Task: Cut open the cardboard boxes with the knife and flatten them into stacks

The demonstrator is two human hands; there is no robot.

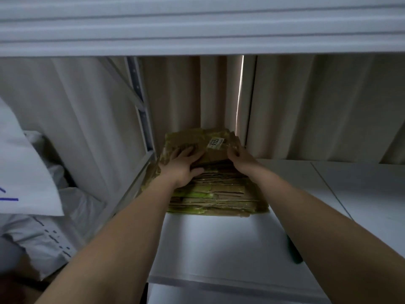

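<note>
A stack of flattened cardboard boxes (pixel 217 194), brown with green-yellow tape, lies at the back of a white shelf (pixel 210 244). The top piece (pixel 210 145) carries a white label with digits. My left hand (pixel 182 164) lies on the top piece's left part, fingers spread flat and thumb down the stack's front edge. My right hand (pixel 240 159) holds the top piece's right edge, fingers curled over it. A dark green-handled tool (pixel 293 251), likely the knife, lies on the shelf partly under my right forearm.
A beige curtain (pixel 306 106) hangs behind the shelf. A metal rack upright (pixel 142 110) stands just left of the stack. White plastic bags (pixel 43 194) fill the left. A white shelf underside (pixel 197 25) overhangs above. More white shelf surface (pixel 361 194) extends to the right.
</note>
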